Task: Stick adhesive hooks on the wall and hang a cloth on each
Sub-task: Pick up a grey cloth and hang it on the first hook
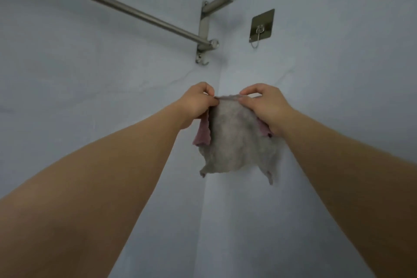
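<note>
Head view. Left hand [198,101] and right hand [264,104] are both raised toward the corner of the wall [327,79]. Each pinches the top edge of a grey cloth [237,142] between thumb and fingertips, so both hands are closed on the cloth. The edge is drawn taut between them and the rest hangs loose below, clear of any support. Pink fabric shows at either side beneath the hands; whether it is the cloth's reverse face or a second piece cannot be determined.

One adhesive hook [261,26] is fixed to the right-hand wall face, above the hands and well apart from the cloth. Its square plate looks flat against the wall and its wire hook carries nothing. A double towel rail [112,4] is mounted on the left wall face.

Assessment: the step in hand is judged to be hanging this cloth on the fixed hook. Recommended practice:
- Raise the taut edge above the wire tip, then lower it on.
- Catch a loop or a gathered fold, not a single thin edge.
- Release one hand at a time.
- Avoid downward tugs, which could loosen the plate.
</note>
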`<action>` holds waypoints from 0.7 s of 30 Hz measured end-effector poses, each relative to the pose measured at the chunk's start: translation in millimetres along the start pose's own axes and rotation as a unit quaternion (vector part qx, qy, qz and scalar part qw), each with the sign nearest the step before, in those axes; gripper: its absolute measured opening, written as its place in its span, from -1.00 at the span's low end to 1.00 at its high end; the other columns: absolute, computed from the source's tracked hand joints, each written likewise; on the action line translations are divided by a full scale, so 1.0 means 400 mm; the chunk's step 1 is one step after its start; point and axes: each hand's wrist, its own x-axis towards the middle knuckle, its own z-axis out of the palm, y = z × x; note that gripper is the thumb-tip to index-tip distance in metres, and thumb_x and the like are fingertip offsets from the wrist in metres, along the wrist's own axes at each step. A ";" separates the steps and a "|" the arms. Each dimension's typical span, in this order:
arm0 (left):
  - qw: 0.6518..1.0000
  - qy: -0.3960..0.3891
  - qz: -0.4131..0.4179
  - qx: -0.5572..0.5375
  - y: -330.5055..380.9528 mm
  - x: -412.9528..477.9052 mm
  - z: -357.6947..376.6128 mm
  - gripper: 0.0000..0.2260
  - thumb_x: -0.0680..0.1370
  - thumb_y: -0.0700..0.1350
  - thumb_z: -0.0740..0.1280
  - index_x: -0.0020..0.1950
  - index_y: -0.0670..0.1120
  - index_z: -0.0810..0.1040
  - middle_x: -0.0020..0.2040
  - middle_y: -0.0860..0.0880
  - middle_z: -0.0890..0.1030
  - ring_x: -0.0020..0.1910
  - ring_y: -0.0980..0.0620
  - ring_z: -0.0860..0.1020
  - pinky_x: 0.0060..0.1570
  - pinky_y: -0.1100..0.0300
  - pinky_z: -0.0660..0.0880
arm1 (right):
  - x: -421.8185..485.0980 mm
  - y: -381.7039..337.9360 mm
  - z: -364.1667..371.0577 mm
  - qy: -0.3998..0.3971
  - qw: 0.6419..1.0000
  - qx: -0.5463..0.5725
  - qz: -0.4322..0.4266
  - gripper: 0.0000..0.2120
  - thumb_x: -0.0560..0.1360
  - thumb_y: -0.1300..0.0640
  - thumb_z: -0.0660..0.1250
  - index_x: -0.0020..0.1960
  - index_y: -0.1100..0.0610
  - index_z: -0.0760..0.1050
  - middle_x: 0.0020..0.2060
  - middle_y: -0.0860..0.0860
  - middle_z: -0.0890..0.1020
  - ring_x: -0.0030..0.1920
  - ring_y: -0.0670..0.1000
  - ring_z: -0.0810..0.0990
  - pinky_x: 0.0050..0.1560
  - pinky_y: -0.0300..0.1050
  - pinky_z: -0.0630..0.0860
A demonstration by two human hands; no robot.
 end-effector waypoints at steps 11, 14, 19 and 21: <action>0.937 0.154 0.296 0.102 0.182 0.285 0.098 -0.76 0.50 -0.32 0.15 -0.17 -0.03 0.52 -0.07 0.00 0.53 -0.13 0.03 0.43 -0.21 0.28 0.29 | 0.196 -0.099 -0.118 0.178 0.948 -0.221 -0.143 -0.70 0.50 0.32 0.10 -0.20 0.04 0.53 -0.22 0.06 0.53 -0.47 0.00 0.48 -0.57 -0.23 0.49; 0.910 0.200 0.334 0.140 0.197 0.349 0.083 -0.77 0.52 -0.30 0.13 -0.05 -0.12 0.57 0.05 -0.11 0.56 0.01 -0.05 0.48 -0.09 0.25 0.29 | 0.245 -0.116 -0.103 0.204 0.917 -0.290 -0.181 -0.73 0.50 0.27 0.13 -0.01 0.07 0.58 0.01 0.07 0.59 -0.10 0.05 0.54 -0.09 -0.15 0.50; 0.898 0.195 0.324 0.223 0.218 0.418 0.056 -0.76 0.53 -0.31 0.15 0.04 -0.13 0.57 0.15 -0.14 0.55 0.14 -0.10 0.49 0.06 0.17 0.36 | 0.317 -0.146 -0.079 0.225 0.847 -0.443 -0.189 -0.71 0.52 0.25 0.12 0.11 0.09 0.55 0.13 0.07 0.56 0.10 0.11 0.52 -0.05 -0.10 0.41; 0.902 0.162 0.312 0.252 0.225 0.435 0.050 -0.76 0.53 -0.32 0.19 0.04 -0.11 0.60 0.16 -0.13 0.57 0.15 -0.11 0.51 0.16 0.13 0.41 | 0.337 -0.149 -0.071 0.237 0.803 -0.511 -0.194 -0.71 0.52 0.26 0.12 0.13 0.11 0.53 0.13 0.09 0.52 0.09 0.14 0.51 -0.12 -0.11 0.34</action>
